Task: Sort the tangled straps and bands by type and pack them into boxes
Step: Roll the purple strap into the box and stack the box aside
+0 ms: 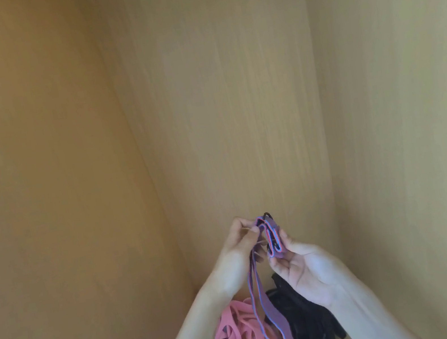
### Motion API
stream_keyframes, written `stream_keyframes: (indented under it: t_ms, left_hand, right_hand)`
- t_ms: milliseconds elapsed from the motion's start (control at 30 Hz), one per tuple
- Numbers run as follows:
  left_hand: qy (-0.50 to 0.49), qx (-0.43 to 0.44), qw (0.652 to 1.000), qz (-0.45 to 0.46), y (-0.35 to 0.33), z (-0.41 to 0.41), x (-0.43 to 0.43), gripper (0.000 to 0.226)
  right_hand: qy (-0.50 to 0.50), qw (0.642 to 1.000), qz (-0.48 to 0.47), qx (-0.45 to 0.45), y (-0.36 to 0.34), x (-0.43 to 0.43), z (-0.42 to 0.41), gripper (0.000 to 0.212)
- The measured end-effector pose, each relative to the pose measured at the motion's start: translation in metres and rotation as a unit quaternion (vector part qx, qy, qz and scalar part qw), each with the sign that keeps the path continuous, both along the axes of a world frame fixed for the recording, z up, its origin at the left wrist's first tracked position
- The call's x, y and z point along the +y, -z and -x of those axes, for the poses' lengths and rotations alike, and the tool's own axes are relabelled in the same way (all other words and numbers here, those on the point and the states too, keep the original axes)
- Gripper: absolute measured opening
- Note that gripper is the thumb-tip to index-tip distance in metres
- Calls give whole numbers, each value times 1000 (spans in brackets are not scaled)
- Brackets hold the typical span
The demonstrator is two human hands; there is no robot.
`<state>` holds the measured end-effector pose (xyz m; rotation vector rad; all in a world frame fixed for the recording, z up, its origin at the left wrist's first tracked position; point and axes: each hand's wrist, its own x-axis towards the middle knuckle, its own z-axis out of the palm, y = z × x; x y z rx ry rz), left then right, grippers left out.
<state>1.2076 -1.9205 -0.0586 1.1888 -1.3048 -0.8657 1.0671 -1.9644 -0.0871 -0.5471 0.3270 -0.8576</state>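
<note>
Okay, purple strap (pixel 271 235) is up in the air in front of the wooden back panel (pixel 232 93), right above the heaps. My left hand (pixel 240 245) has its fingers curled, pinching the top of the fold. My right hand (pixel 301 267) holds the lower end of the folded bundle, with the thumb and fingers closed round it. I read this as flat woven webbing: light, soft and floppy, with no shape of its own, so the folds will spring loose unless I pinch across the flat faces of the stack, not the edges. Something dark pokes out at the top (a ring or buckle, I can't tell which). The bundle stands nearly upright, leaning a touch to the right as it goes down. The loose tail hangs long and straight towards me, dropping between the pink bands (pixel 240 336) on the left and the black straps (pixel 306 325) on the right, then out of the bottom of the view. No boxes in sight, so packing has to wait, I reckon.
</note>
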Motion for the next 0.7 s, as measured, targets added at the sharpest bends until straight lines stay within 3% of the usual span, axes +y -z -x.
stream_keyframes:
  t_ms: [167, 400, 567, 700]
  left_hand:
    - [-54, -99, 993, 29, 2, 3, 3, 8]
    - [-62, 6, 998, -13, -6, 6, 4, 23]
    - [-44, 40, 998, -22, -4, 9, 5, 25]
    - [22, 53, 998, -25, -2, 8, 11, 29]
  right_hand:
    - [39, 996, 69, 49, 2, -3, -2, 13]
    - [115, 968, 163, 151, -1, -1, 4, 29]
    - [164, 944, 185, 219, -4, 1, 5, 6]
    - [180, 948, 169, 200, -8, 0, 6, 7]
